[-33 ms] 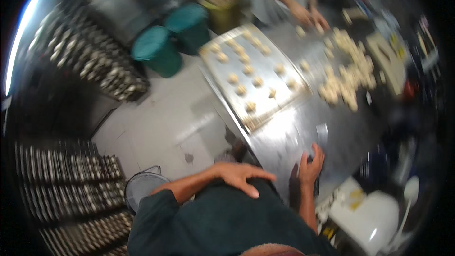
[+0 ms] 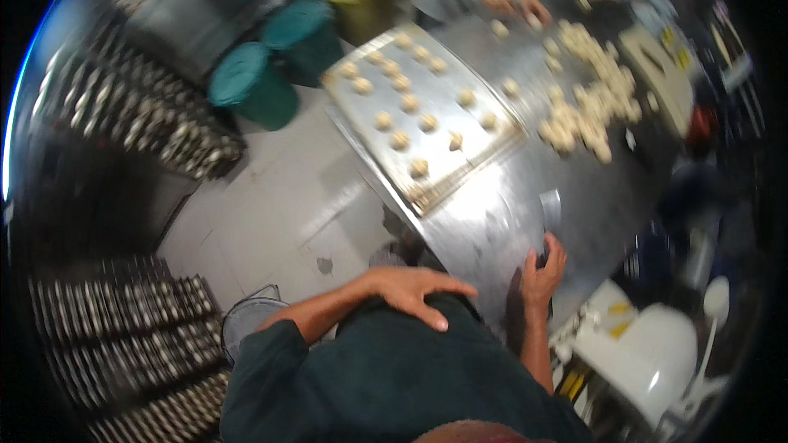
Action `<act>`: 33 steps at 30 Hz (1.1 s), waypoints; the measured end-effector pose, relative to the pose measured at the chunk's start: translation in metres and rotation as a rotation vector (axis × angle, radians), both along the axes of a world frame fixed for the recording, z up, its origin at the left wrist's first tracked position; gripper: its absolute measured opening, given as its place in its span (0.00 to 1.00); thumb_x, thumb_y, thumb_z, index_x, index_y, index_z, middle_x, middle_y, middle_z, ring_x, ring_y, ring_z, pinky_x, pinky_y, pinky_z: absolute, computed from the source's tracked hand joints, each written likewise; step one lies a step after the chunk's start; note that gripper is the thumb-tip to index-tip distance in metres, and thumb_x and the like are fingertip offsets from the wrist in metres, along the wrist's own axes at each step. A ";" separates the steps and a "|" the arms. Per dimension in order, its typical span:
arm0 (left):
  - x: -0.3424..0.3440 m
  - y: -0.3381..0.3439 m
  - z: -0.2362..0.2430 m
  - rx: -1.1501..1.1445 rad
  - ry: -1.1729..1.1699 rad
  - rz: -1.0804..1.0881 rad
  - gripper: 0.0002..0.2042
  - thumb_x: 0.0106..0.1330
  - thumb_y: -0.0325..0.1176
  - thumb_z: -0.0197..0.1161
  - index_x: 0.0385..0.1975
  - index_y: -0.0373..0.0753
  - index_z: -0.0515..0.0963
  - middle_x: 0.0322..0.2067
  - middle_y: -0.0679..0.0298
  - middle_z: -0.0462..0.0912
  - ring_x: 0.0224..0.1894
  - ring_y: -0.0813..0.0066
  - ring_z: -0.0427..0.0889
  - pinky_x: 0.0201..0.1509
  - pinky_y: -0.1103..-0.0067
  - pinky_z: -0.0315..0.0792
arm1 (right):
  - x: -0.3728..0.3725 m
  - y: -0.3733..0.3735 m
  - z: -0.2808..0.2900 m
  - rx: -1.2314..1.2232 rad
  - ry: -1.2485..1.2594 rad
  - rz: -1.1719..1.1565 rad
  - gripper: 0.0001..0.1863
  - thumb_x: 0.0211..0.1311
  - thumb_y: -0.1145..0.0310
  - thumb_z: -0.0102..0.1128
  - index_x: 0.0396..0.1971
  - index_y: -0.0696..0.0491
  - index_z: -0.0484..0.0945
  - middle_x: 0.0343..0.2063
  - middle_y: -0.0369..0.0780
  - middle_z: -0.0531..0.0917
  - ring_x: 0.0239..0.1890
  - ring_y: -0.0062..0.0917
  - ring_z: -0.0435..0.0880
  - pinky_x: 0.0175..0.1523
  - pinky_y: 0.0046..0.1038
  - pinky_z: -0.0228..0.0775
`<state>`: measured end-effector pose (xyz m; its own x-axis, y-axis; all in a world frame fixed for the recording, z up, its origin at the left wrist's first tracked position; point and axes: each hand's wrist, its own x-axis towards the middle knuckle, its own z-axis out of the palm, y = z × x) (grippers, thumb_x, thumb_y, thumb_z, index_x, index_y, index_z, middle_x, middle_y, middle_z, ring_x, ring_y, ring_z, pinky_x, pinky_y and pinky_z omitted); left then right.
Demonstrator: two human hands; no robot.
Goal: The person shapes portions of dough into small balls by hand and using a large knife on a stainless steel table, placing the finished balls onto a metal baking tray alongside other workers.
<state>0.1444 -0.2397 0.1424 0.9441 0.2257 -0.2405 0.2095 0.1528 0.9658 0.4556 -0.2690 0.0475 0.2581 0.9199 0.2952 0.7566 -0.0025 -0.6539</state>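
Note:
My left hand (image 2: 414, 291) rests against my dark apron (image 2: 394, 361), fingers spread and empty. Over the near part of the steel table (image 2: 476, 238), my right hand (image 2: 542, 275) has curved fingers, thumb apart, at the near end of a flat metal scraper (image 2: 550, 209); whether they touch it is unclear. Beyond lies a baking tray (image 2: 373, 107) with several spaced dough balls (image 2: 427, 123). A heap of dough pieces (image 2: 595, 111) sits to its right. At the far edge another person's hands (image 2: 533, 12) are at small dough pieces.
Trays on racks (image 2: 115, 328) line the left, with a grey bucket (image 2: 246, 320) beside me. Lidded teal bins (image 2: 254, 86) and an olive bin (image 2: 353, 0) stand beyond the tray. A white machine (image 2: 640, 361) is at lower right; a cream board (image 2: 661, 82) is at right.
The view has shifted slightly. My right hand's fingers are a little closer to the scraper. My left hand stays spread against the apron.

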 end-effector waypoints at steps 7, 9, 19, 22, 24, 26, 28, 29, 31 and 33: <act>0.113 0.125 -0.029 0.574 -0.060 -0.050 0.36 0.63 0.52 0.72 0.65 0.35 0.72 0.60 0.43 0.76 0.60 0.44 0.78 0.64 0.61 0.73 | 0.065 -0.107 -0.034 -0.268 -0.181 -0.452 0.28 0.64 0.64 0.69 0.60 0.60 0.75 0.57 0.52 0.78 0.61 0.48 0.72 0.67 0.46 0.63; 0.153 0.168 -0.033 0.686 0.040 -0.032 0.34 0.61 0.48 0.73 0.63 0.36 0.73 0.59 0.42 0.77 0.59 0.42 0.77 0.63 0.59 0.73 | 0.062 -0.118 -0.043 -0.313 -0.139 -0.463 0.26 0.65 0.62 0.69 0.59 0.60 0.76 0.56 0.52 0.78 0.60 0.48 0.72 0.67 0.46 0.63; 0.264 0.316 -0.131 1.069 0.249 0.501 0.27 0.52 0.26 0.75 0.52 0.36 0.70 0.56 0.40 0.70 0.55 0.38 0.75 0.55 0.58 0.76 | 0.088 -0.052 -0.045 -0.275 -0.202 -0.582 0.18 0.71 0.67 0.61 0.56 0.60 0.77 0.50 0.51 0.79 0.56 0.47 0.76 0.62 0.45 0.67; 0.253 0.318 -0.130 1.042 0.151 0.461 0.23 0.56 0.31 0.70 0.49 0.34 0.70 0.46 0.42 0.75 0.48 0.40 0.79 0.50 0.57 0.77 | 0.105 -0.009 -0.026 -0.176 -0.173 -0.494 0.20 0.69 0.69 0.63 0.57 0.60 0.77 0.53 0.51 0.79 0.59 0.46 0.75 0.64 0.43 0.67; 0.249 0.297 -0.115 1.011 0.117 0.454 0.20 0.57 0.32 0.66 0.49 0.35 0.72 0.40 0.43 0.76 0.43 0.39 0.80 0.48 0.57 0.77 | 0.110 0.033 -0.016 -0.147 -0.003 -0.417 0.21 0.67 0.69 0.65 0.58 0.59 0.77 0.55 0.52 0.79 0.62 0.44 0.75 0.66 0.42 0.66; 0.232 0.264 -0.103 0.908 0.200 0.433 0.14 0.57 0.31 0.65 0.43 0.36 0.77 0.39 0.43 0.76 0.40 0.39 0.81 0.46 0.56 0.77 | 0.104 0.102 -0.008 -0.155 0.194 -0.276 0.23 0.64 0.69 0.67 0.59 0.57 0.76 0.56 0.51 0.79 0.63 0.43 0.75 0.68 0.40 0.66; 0.212 0.226 -0.105 0.849 0.239 0.379 0.14 0.56 0.29 0.64 0.43 0.36 0.78 0.38 0.44 0.77 0.40 0.41 0.81 0.45 0.58 0.78 | 0.087 0.175 -0.002 -0.055 0.146 -0.138 0.23 0.62 0.70 0.68 0.57 0.57 0.78 0.56 0.50 0.80 0.61 0.46 0.77 0.67 0.39 0.68; 0.202 0.215 -0.120 0.851 0.285 0.337 0.17 0.54 0.29 0.65 0.45 0.34 0.78 0.40 0.45 0.76 0.42 0.41 0.79 0.47 0.58 0.78 | 0.081 0.205 -0.002 0.038 0.060 -0.070 0.21 0.61 0.71 0.68 0.55 0.58 0.79 0.55 0.49 0.80 0.59 0.47 0.78 0.66 0.39 0.69; 0.200 0.198 -0.123 1.061 0.030 0.525 0.15 0.54 0.27 0.64 0.42 0.31 0.77 0.40 0.46 0.75 0.42 0.41 0.76 0.49 0.58 0.77 | 0.088 0.237 -0.027 0.043 -0.047 0.009 0.19 0.59 0.72 0.68 0.51 0.58 0.80 0.53 0.49 0.81 0.56 0.48 0.79 0.64 0.40 0.70; 0.202 0.191 -0.145 0.978 0.034 0.532 0.09 0.56 0.25 0.60 0.36 0.31 0.76 0.40 0.45 0.76 0.43 0.39 0.75 0.49 0.56 0.76 | 0.092 0.259 -0.038 -0.019 -0.047 0.060 0.15 0.56 0.74 0.67 0.44 0.58 0.82 0.46 0.50 0.82 0.52 0.48 0.80 0.59 0.42 0.71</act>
<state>0.3463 -0.0483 -0.0029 0.6669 0.7062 0.2379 0.3726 -0.5925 0.7143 0.5474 -0.0105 0.0100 0.1882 0.9389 0.2881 0.7857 0.0321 -0.6178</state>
